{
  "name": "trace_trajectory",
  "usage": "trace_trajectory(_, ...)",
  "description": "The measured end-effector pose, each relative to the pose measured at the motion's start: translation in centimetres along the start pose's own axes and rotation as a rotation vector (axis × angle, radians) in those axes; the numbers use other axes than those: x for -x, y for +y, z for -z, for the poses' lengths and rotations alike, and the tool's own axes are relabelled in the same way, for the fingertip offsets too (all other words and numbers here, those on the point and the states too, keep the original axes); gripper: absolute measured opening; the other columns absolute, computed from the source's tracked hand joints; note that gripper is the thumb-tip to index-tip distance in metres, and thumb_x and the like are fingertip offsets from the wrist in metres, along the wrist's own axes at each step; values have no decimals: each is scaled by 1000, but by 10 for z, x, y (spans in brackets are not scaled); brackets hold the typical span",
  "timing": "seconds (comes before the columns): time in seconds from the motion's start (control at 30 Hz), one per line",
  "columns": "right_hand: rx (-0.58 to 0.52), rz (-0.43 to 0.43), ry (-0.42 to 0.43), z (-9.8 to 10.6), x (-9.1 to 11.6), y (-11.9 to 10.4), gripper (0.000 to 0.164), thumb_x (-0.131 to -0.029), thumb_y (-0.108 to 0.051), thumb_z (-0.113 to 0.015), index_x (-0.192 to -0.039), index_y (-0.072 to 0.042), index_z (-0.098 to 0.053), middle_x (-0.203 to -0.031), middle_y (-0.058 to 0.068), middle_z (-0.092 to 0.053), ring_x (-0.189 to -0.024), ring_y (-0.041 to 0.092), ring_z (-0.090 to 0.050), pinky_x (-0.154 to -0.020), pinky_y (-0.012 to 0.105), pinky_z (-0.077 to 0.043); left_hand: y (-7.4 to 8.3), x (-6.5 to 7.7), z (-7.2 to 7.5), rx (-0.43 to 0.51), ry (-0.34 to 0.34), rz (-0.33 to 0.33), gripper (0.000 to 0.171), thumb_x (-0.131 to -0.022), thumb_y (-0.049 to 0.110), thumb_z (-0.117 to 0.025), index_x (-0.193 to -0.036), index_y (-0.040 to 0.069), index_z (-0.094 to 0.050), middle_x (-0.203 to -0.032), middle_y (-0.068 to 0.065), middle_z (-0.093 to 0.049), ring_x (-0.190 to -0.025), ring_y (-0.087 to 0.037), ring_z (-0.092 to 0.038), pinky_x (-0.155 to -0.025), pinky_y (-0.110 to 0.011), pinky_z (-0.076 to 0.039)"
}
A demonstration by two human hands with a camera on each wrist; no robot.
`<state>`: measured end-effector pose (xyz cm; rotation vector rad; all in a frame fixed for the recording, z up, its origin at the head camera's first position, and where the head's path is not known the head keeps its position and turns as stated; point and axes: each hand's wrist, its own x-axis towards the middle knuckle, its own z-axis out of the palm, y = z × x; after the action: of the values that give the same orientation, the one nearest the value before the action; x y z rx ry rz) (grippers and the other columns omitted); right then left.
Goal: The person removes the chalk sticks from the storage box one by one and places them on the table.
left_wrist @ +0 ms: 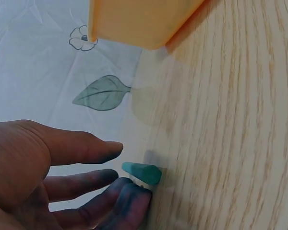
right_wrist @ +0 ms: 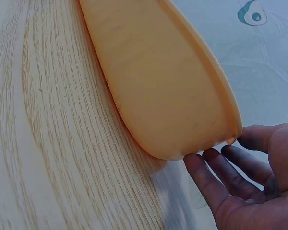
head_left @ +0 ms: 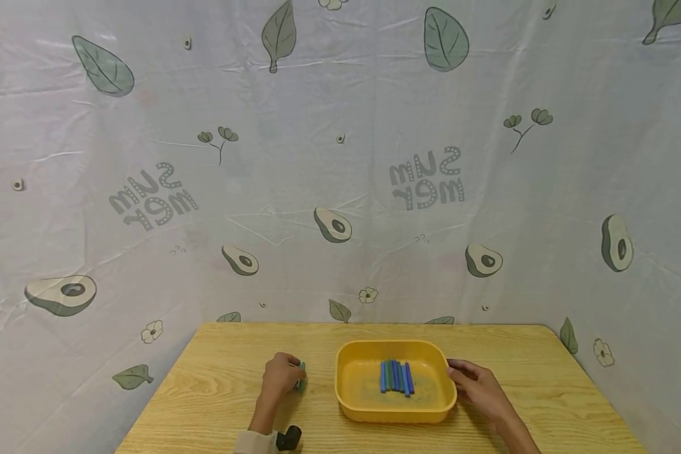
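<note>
Yellow tray, blue and green sticks, teal stick, blue-smudged fingers, wood-grain tabletop, avocado-print sheet

My left forearm reaches forward, the left hand low with thumb and fingers apart, fingertips smudged dark. My right forearm slants inward, that right hand pinching thumb against fingers.

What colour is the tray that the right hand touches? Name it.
Yellow; the tray shows best in the head view.
</note>
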<state>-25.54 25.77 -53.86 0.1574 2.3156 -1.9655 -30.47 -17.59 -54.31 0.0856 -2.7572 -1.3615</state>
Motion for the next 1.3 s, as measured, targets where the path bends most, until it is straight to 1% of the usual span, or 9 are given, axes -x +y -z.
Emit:
trace_trajectory(0.13,1,3,-7,0,0,0,53,-111,-23,-60,-153,9,-52,-148,30,-61,-124,35,-72,-92,41,-66,1,-1,0,-6,-9,-13,36,-88,8,-76,-117,-13,-73,-99,-22,-78,-67,-19,-70,-57,-35,-60)
trace_trajectory(0.2,-6,2,-9,0,1,0,53,-111,-23,-60,-153,9,-52,-148,30,-61,-123,35,-72,-92,42,-66,2,-1,0,-11,-15,-25,38,-89,10,-76,-120,-13,-73,-101,-24,-79,-70,-22,-72,-59,-37,-61)
trace_trajectory(0.33,-13,0,-14,1,0,0,54,-111,-23,-60,-153,9,-52,-148,29,-61,-124,34,-72,-93,41,-66,9,-2,1,-22,-10,-48,41,-90,12,-78,-123,-12,-73,-109,-26,-78,-89,-34,-76,-71,-46,-63)
trace_trajectory(0.43,-11,2,-17,3,-4,1,54,-111,-23,-60,-153,9,-51,-148,29,-61,-123,34,-72,-93,41,-65,17,-3,0,-17,0,-65,42,-90,13,-79,-124,-11,-73,-115,-28,-76,-100,-43,-75,-80,-53,-64)
trace_trajectory(0.57,-6,4,-17,5,-9,1,54,-111,-23,-60,-153,9,-51,-148,30,-61,-123,34,-72,-92,41,-66,33,-4,-1,-13,2,-118,44,-90,14,-80,-126,-10,-73,-119,-31,-74,-107,-47,-73,-87,-57,-63)
trace_trajectory(0.77,3,16,-20,7,-16,1,54,-111,-24,-60,-154,10,-51,-148,30,-60,-124,35,-72,-92,41,-66,59,-6,-7,-15,-5,-191,45,-91,16,-83,-128,-7,-72,-119,-29,-74,-108,-47,-71,-86,-56,-63)
trace_trajectory(0.93,5,14,-20,8,-18,0,55,-111,-24,-60,-154,10,-50,-149,30,-60,-124,35,-72,-92,41,-66,77,-7,-14,-18,-19,-216,47,-92,19,-83,-130,-5,-72,-118,-26,-75,-106,-44,-74,-86,-54,-65)
trace_trajectory(1.13,-1,13,-25,8,-18,0,55,-112,-24,-60,-154,10,-50,-149,31,-60,-124,36,-72,-92,41,-66,97,-6,-25,-5,-46,-248,46,-92,20,-83,-130,-5,-72,-116,-25,-77,-105,-45,-74,-87,-56,-64)
trace_trajectory(1.3,-3,2,-23,8,-17,-1,54,-111,-24,-60,-153,9,-51,-148,30,-61,-123,35,-72,-93,42,-66,110,-4,-37,69,-99,-240,45,-92,17,-83,-130,-5,-72,-116,-28,-76,-89,-38,-77,-74,-45,-66)
